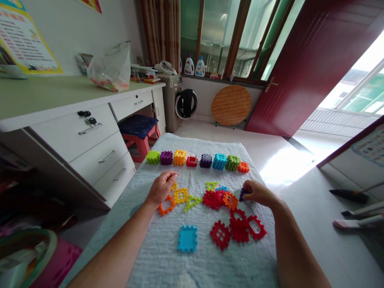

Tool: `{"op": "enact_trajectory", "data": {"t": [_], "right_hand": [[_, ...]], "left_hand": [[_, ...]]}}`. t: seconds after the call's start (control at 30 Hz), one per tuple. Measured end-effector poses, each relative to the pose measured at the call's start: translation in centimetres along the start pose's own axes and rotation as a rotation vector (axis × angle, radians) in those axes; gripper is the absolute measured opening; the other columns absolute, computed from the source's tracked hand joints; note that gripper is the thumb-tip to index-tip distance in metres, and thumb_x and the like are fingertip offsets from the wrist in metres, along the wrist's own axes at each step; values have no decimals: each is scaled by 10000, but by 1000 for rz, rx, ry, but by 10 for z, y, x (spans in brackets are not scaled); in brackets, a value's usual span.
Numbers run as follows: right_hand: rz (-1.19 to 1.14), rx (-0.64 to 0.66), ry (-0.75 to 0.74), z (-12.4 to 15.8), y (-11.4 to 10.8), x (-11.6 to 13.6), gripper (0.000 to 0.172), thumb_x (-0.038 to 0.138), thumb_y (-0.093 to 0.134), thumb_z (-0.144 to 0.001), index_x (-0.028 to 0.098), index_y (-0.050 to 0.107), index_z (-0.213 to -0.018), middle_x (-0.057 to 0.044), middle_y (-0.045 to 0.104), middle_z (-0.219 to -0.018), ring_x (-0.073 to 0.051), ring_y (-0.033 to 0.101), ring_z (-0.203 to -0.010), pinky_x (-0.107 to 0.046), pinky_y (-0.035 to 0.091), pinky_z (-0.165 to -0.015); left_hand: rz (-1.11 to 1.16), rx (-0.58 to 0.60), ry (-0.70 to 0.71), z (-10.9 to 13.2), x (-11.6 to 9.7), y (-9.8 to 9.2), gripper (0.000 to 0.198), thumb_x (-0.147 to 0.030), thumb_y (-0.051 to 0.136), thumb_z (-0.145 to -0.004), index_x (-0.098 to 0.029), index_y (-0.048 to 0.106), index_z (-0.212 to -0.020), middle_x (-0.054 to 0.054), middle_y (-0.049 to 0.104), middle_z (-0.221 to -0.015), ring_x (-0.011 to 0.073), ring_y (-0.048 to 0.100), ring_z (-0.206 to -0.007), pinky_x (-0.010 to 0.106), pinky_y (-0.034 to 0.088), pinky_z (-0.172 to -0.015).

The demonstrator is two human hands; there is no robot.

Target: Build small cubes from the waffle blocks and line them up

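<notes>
Your right hand is over the right side of the cloth-covered counter, its grip closed between thumb and fingers on a dark purple piece, partly hidden by your fingertips. Just to the left of that piece lies an orange window piece, overlapping a red piece in a small heap.

Your left hand is on the other side, thumb and fingers drawn close together. A small yellow piece shows right by those fingers, but you cannot tell from here whether that grip has hold of it. Below the hand lies an orange frame, with a yellow window piece beside it and a lime triangle to the right of that.

Closer to you, a blue square lies flat and apart from the rest. To its right is a cluster of red pieces, including a window piece and a solid one.

Beyond your hands, a row of blocks crosses the counter. From left to right you have lime green, purple, yellow, red, dark purple, blue, green and orange. Past the counter's far edge stand a washing machine and a round wooden board.
</notes>
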State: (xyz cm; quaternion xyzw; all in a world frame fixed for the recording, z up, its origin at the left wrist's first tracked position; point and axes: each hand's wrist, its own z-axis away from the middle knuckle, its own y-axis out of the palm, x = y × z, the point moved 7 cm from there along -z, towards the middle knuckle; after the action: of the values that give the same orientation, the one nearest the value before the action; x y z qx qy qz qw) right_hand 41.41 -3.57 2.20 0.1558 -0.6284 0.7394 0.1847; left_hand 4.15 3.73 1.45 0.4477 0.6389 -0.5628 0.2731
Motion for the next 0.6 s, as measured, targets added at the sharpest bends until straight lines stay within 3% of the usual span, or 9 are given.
{"op": "enact_trajectory", "data": {"t": [0.1, 0.17, 0.27, 0.37, 0.53, 0.6], "right_hand": [[-122, 8, -23, 0, -1, -1, 160, 248, 635, -582, 190, 502, -649, 51, 472, -583, -101, 393, -553, -225, 309, -493], [-219, -57, -35, -2, -6, -1, 167, 295, 610, -625, 194, 483, -661, 60, 423, -551, -97, 363, -524, -229, 299, -482], [-208, -307, -39, -4, -19, 3, 180, 353, 578, -690, 202, 481, -704, 52, 418, -559, -107, 371, -521, -245, 315, -502], [-6, -484, -68, -5, -22, 17, 140, 327, 560, -723, 204, 495, -703, 14, 495, -645, -130, 440, -588, -265, 352, -572], [37, -221, -153, -10, 5, 26, 199, 317, 614, -697, 189, 596, -848, -27, 582, -847, -152, 533, -721, -281, 426, -682], [-6, -179, -135, -9, 8, 22, 261, 314, 613, -704, 180, 607, -927, -40, 590, -898, -152, 546, -744, -284, 441, -707]], "left_hand": [[-1, -5, 2, 0, -2, 0, 328, -449, 453, -843, -194, 638, -930, 43, 676, -931, 199, 616, -895, 304, 461, -843], [-4, -7, 6, 0, -3, -1, 323, -446, 461, -837, -194, 643, -925, 42, 678, -925, 199, 615, -891, 304, 461, -842], [-5, -10, 17, 0, -4, -1, 318, -439, 468, -833, -191, 647, -919, 37, 678, -911, 193, 617, -878, 294, 463, -831], [-14, -17, 29, 1, -4, -1, 313, -436, 468, -831, -192, 649, -904, 30, 675, -888, 188, 620, -858, 286, 465, -818], [-5, -26, 33, 1, -3, -2, 315, -434, 470, -827, -186, 646, -907, 32, 676, -875, 183, 621, -833, 283, 469, -793], [-6, -23, 28, 1, -3, -2, 318, -436, 472, -825, -185, 647, -911, 34, 678, -876, 184, 621, -827, 284, 471, -785]]}}
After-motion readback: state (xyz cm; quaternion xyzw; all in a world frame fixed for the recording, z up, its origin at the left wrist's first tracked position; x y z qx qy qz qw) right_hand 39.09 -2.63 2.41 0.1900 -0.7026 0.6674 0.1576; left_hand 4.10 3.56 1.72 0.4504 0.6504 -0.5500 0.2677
